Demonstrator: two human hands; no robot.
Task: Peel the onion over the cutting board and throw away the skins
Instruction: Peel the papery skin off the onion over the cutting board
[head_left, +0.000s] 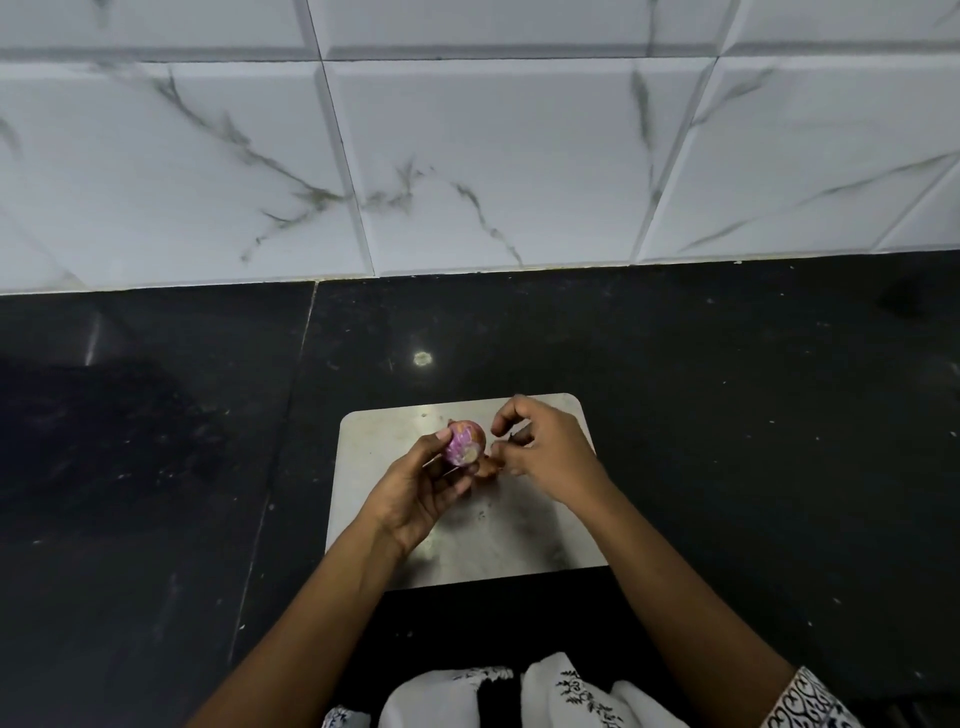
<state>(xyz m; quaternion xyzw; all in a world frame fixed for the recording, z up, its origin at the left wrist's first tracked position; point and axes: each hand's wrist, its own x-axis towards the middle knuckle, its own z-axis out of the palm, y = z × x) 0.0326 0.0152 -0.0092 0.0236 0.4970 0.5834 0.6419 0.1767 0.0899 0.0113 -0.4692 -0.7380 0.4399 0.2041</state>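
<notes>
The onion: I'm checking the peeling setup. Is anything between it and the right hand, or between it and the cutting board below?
Nothing visible blocks either. The left hand holds the onion above the cutting board; the right hand is right beside it, with only a loose bit of skin between them.

Underside of the onion (464, 441) hidden in the left hand (415, 493); right fingertips' (501, 449) contents unclear.
</notes>
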